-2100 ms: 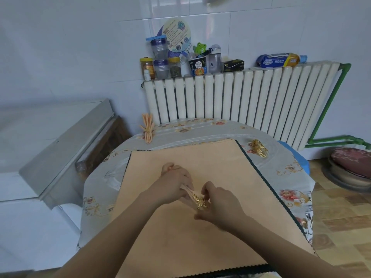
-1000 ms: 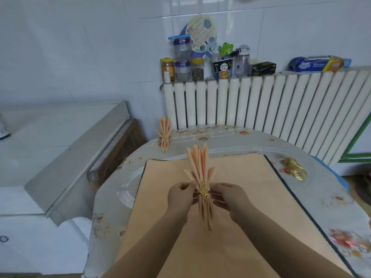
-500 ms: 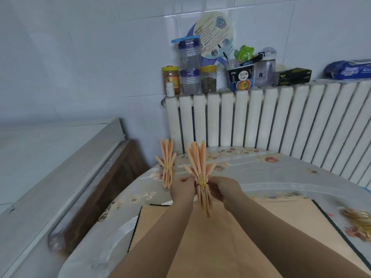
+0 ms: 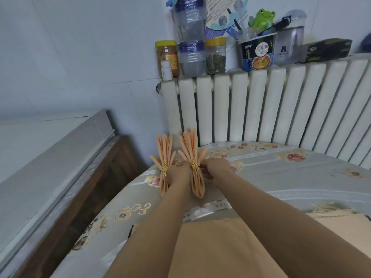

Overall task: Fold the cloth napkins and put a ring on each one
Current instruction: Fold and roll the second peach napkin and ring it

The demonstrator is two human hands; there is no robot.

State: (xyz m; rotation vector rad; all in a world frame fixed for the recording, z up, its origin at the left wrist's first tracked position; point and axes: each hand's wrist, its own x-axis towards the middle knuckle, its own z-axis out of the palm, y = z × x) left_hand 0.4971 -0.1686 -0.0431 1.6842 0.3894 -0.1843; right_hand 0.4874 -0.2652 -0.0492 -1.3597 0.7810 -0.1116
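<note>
Head view, change: half a second ago the ringed napkin was held in the air before the radiator; both hands have carried it to the far worktop edge, close beside the finished one.
Held napkin: centre of frame, upright fan, gold ring at its waist.
Left hand: grips the waist from the left.
Right hand: fingers pinch at the ring.
Finished napkin: just left, ringed.
Flat cloth: lower frame.
Worktop: flowered cover.
</note>
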